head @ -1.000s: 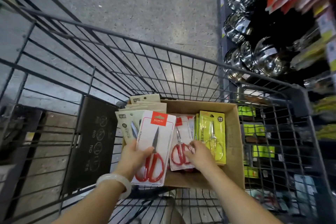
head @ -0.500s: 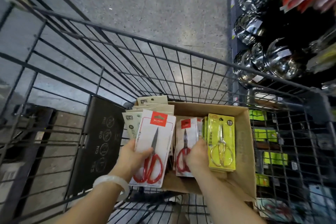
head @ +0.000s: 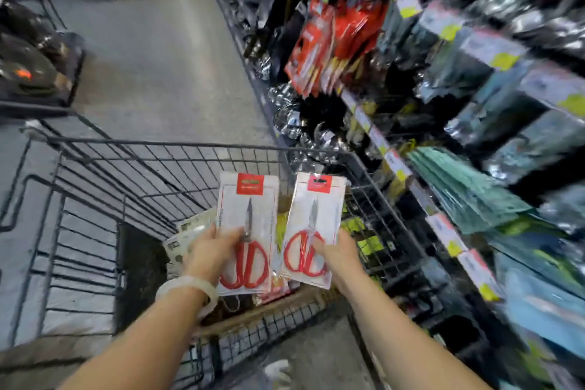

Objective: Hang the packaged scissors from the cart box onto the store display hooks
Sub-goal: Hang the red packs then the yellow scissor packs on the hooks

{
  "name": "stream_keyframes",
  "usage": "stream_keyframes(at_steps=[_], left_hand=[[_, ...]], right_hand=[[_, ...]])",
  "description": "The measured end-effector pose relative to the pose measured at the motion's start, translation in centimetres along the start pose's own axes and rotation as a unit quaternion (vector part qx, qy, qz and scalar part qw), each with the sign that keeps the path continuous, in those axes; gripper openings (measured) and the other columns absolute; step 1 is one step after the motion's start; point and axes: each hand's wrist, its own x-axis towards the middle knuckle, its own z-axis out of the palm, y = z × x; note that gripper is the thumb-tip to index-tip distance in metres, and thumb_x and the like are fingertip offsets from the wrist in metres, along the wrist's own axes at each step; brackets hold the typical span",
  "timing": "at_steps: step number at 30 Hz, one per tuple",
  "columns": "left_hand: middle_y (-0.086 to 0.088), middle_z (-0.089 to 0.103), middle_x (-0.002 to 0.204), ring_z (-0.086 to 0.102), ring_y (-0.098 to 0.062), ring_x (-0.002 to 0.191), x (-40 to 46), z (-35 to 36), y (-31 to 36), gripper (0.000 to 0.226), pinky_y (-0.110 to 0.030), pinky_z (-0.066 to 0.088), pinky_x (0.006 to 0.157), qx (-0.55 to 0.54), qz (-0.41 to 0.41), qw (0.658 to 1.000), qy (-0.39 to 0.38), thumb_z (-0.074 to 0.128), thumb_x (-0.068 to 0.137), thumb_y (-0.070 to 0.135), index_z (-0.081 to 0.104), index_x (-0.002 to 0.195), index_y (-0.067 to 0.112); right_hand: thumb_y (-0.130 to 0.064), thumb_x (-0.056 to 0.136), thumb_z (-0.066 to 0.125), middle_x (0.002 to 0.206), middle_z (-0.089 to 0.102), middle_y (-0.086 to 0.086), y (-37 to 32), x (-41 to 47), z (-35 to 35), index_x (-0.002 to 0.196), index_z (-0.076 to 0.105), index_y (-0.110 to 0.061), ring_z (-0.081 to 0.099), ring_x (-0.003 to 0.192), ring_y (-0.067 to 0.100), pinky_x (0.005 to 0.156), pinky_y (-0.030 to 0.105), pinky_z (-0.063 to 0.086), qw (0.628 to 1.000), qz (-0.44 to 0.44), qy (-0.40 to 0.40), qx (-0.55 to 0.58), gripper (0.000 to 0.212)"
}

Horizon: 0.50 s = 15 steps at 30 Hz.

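My left hand (head: 215,247) grips one pack of red-handled scissors (head: 246,233) and my right hand (head: 340,252) grips a second pack (head: 311,231), both upright above the cardboard box (head: 269,307) in the wire cart (head: 133,187). The cart's right rim sits just beside the shelf edge (head: 421,196); open aisle floor (head: 164,73) lies ahead. Half a second ago my right hand was still down in the box. The red labels are too blurred to read.

arms: bare, no sleeves | left wrist: pale translucent bangle (head: 186,290) | hands: no gloves
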Motion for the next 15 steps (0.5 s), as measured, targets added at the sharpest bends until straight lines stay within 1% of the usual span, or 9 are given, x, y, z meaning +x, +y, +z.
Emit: stream_keyframes(at_steps=[2,5,6,8,9,11,13,14,15], left_hand=[[-0.012,0.07,0.091,0.068,-0.029,0.086,-4.0,1.1,0.8,0.018,-0.047,0.055,0.083,0.026,0.044,0.998,-0.036,0.07,0.075,0.03,0.06,0.087,0.021],[-0.01,0.067,0.084,0.064,-0.021,0.074,-9.7,3.6,1.1,0.016,-0.033,0.054,0.065,0.039,0.084,0.992,-0.082,0.067,0.081,0.022,0.057,0.088,0.012],[-0.009,0.067,0.085,0.064,-0.02,0.074,-11.2,4.4,0.6,0.014,-0.033,0.054,0.067,0.053,0.092,0.989,-0.101,0.067,0.083,0.021,0.056,0.089,0.013],[-0.011,0.07,0.094,0.067,-0.026,0.085,-14.0,6.5,-0.6,0.014,-0.041,0.055,0.084,0.073,0.097,0.982,-0.142,0.069,0.082,0.023,0.059,0.091,0.017],[-0.012,0.071,0.096,0.067,-0.027,0.088,-15.5,7.6,-1.3,0.014,-0.043,0.054,0.088,0.082,0.097,0.977,-0.17,0.07,0.081,0.023,0.061,0.09,0.018],[-0.01,0.071,0.092,0.067,-0.025,0.088,-18.6,10.2,-2.5,0.016,-0.039,0.055,0.082,0.104,0.112,0.964,-0.217,0.071,0.08,0.022,0.064,0.093,0.015],[-0.01,0.068,0.084,0.064,-0.023,0.08,-22.3,12.8,-3.5,0.014,-0.029,0.052,0.064,0.116,0.128,0.95,-0.261,0.066,0.085,0.015,0.064,0.098,0.01],[-0.01,0.068,0.083,0.065,-0.024,0.076,-24.1,14.1,-4.0,0.014,-0.026,0.05,0.06,0.131,0.128,0.942,-0.282,0.065,0.086,0.015,0.064,0.098,0.008],[-0.011,0.07,0.086,0.066,-0.025,0.077,-25.9,15.4,-4.7,0.017,-0.028,0.052,0.062,0.146,0.129,0.932,-0.306,0.065,0.086,0.016,0.065,0.099,0.006]], right_hand=[[-0.009,0.086,0.064,0.105,0.068,0.004,0.5,-4.3,-2.7,0.111,0.063,-0.006,0.063,0.088,0.017,0.058,0.014,0.048,0.999,0.003,0.043,0.03,0.026],[-0.012,0.085,0.066,0.102,0.071,0.009,1.7,-10.5,-6.8,0.106,0.065,-0.009,0.066,0.089,0.022,0.075,0.032,0.053,0.992,-0.001,0.096,0.078,0.021],[-0.012,0.084,0.067,0.101,0.071,0.009,2.2,-12.7,-8.2,0.103,0.065,-0.009,0.066,0.088,0.023,0.076,0.034,0.053,0.99,-0.003,0.11,0.092,0.019],[-0.015,0.082,0.069,0.102,0.071,0.008,3.5,-16.9,-11.1,0.1,0.065,-0.01,0.066,0.089,0.023,0.082,0.036,0.053,0.984,-0.004,0.145,0.104,0.019],[-0.017,0.083,0.069,0.102,0.071,0.006,4.3,-19.0,-12.6,0.098,0.066,-0.013,0.066,0.09,0.023,0.085,0.038,0.053,0.982,-0.002,0.156,0.104,0.016],[-0.016,0.083,0.068,0.1,0.071,0.005,5.9,-23.4,-15.7,0.094,0.065,-0.018,0.066,0.089,0.022,0.087,0.038,0.052,0.975,0.004,0.186,0.124,0.012],[-0.008,0.084,0.065,0.095,0.069,0.003,7.8,-27.8,-19.0,0.096,0.063,-0.018,0.063,0.081,0.015,0.078,0.029,0.053,0.964,0.012,0.22,0.152,0.015],[-0.006,0.085,0.064,0.092,0.067,0.001,8.7,-29.9,-20.5,0.094,0.061,-0.019,0.061,0.077,0.01,0.072,0.022,0.053,0.957,0.013,0.241,0.163,0.017],[-0.004,0.085,0.063,0.089,0.066,-0.001,9.7,-31.9,-22.1,0.091,0.059,-0.02,0.06,0.074,0.007,0.069,0.02,0.051,0.947,0.014,0.269,0.175,0.018]])
